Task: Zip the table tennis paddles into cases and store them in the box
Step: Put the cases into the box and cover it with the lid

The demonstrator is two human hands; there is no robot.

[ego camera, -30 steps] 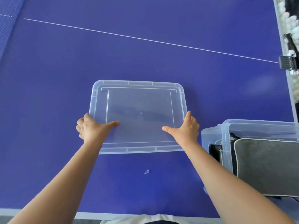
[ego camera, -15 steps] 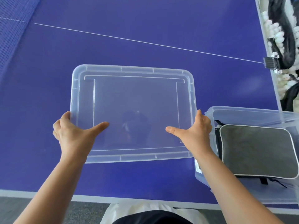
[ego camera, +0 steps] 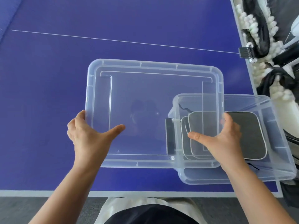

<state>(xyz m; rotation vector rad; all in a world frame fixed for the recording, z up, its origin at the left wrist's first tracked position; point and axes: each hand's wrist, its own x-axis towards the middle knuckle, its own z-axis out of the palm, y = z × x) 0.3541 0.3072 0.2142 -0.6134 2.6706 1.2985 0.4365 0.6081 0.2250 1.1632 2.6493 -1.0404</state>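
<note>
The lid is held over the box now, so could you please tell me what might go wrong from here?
1. The lid covers only the left part of the box, so lowered now it would probably sit askew.
2. The box stands near the table corner; a push could slide it off.

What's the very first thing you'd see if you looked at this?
A big clear plastic lid held up in the middle, the left hand gripping its left edge and the right hand its right edge. Under its right end, near the blue table's corner, sits a clear box with grey paddle cases stacked inside.
</note>
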